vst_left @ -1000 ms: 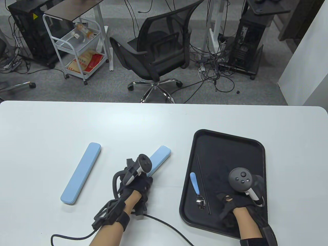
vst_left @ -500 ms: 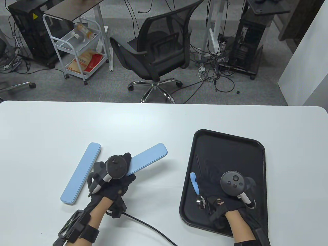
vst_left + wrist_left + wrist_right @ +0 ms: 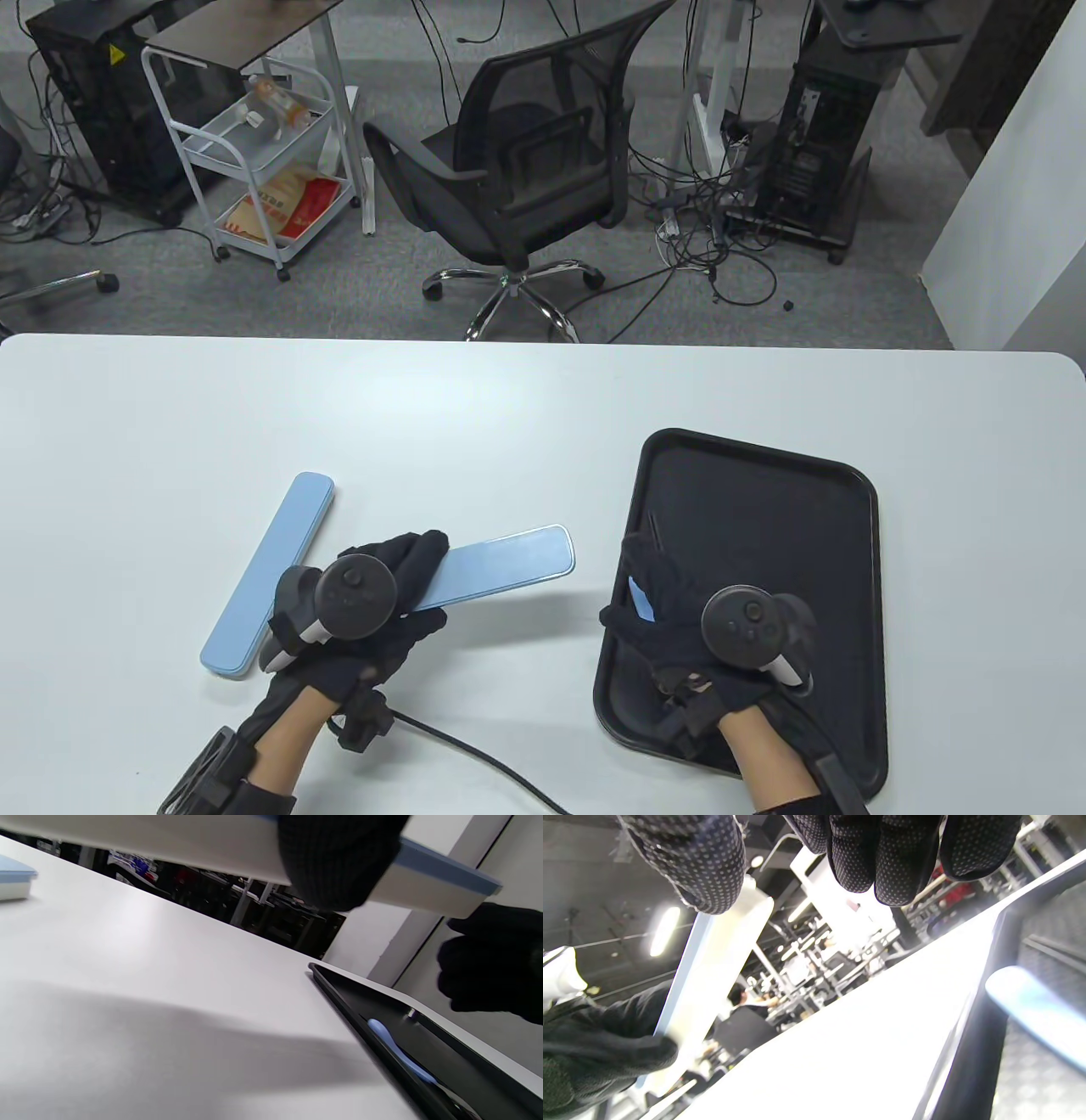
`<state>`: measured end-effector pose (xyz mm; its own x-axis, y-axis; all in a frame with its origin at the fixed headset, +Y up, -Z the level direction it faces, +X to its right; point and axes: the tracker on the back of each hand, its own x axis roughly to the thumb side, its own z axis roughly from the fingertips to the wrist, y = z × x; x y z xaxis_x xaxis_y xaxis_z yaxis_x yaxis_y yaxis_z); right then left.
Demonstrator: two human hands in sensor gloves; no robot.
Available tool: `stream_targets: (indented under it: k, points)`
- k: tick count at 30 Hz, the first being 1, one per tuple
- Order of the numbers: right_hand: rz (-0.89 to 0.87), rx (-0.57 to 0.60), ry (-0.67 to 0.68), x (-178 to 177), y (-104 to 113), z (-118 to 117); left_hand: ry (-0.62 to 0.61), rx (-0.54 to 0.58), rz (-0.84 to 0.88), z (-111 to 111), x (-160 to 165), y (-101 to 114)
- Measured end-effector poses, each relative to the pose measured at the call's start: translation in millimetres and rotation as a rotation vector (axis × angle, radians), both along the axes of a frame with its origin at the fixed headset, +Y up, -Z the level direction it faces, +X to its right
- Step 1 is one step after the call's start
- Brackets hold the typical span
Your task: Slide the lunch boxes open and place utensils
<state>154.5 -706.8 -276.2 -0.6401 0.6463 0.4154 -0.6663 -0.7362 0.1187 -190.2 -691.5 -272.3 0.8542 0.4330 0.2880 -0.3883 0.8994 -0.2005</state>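
Two long pale-blue plastic lunch boxes: one [image 3: 265, 577] lies on the table; the left hand [image 3: 373, 607], fingers clasped around it, has swung the other [image 3: 501, 567] toward the right hand [image 3: 679, 607], fingers loosely curled, ready for sliding open.

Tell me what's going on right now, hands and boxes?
Left hand holds one blue box off the table. Right hand open above the spoon in the tray. Second box untouched. Nothing blocking.
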Motion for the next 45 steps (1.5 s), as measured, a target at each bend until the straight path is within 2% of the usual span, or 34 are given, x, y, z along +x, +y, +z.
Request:
stream_targets:
  k: [4,12,21,31,38,45]
  points:
    - [-0.024,-0.025,0.059,-7,-5,1,-0.097,-0.023,-0.009,2,9,-2]
    - [-0.112,-0.07,0.127,-15,-14,2,-0.16,-0.055,-0.062,8,20,-2]
    - [-0.123,0.005,0.118,-14,-19,2,-0.163,-0.088,-0.053,6,18,-6]
    - [-0.161,-0.003,0.131,-5,-11,-4,-0.127,-0.106,-0.022,1,7,-2]
    - [-0.206,-0.077,0.105,26,-12,-12,-0.082,-0.158,0.001,-8,-21,-10]
    - [-0.255,-0.136,0.103,44,-9,-16,-0.044,-0.151,-0.003,-8,-35,-3]
